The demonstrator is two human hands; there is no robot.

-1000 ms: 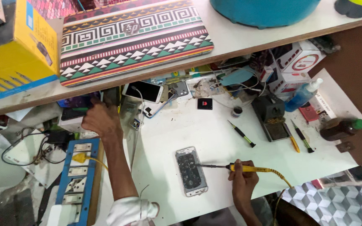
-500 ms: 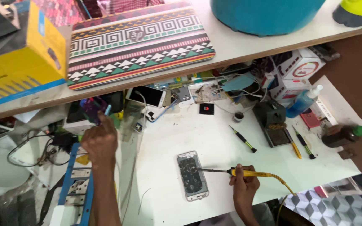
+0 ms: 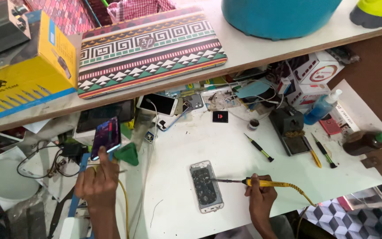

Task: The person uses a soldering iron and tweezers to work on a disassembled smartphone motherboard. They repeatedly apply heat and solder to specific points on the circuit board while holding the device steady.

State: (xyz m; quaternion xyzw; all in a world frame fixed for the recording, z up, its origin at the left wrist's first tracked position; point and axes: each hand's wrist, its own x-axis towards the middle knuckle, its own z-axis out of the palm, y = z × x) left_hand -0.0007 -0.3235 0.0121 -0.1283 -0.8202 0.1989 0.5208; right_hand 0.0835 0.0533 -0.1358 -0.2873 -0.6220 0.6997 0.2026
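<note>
An opened phone (image 3: 205,186) lies flat on the white table (image 3: 226,141), its insides showing. My right hand (image 3: 259,201) grips a yellow-handled soldering iron (image 3: 268,183), and the thin tip rests on the opened phone's middle. A yellow cord runs from the iron off to the right. My left hand (image 3: 97,182) is at the left, fingers closed on the lower edge of a second phone with a lit purple screen (image 3: 106,138), held tilted up beside a green triangular stand (image 3: 127,154).
A patterned laptop (image 3: 149,44), a yellow box (image 3: 25,75) and a blue tub (image 3: 279,13) sit on the shelf above. A white phone (image 3: 158,105), screwdrivers (image 3: 259,148), a black soldering stand (image 3: 290,128), a blue spray bottle (image 3: 321,108) and a brown bottle (image 3: 365,142) crowd the table's back and right.
My left hand has pulled back from under the shelf and now holds the purple-screened phone lower and nearer to me. The right hand keeps the iron on the opened phone.
</note>
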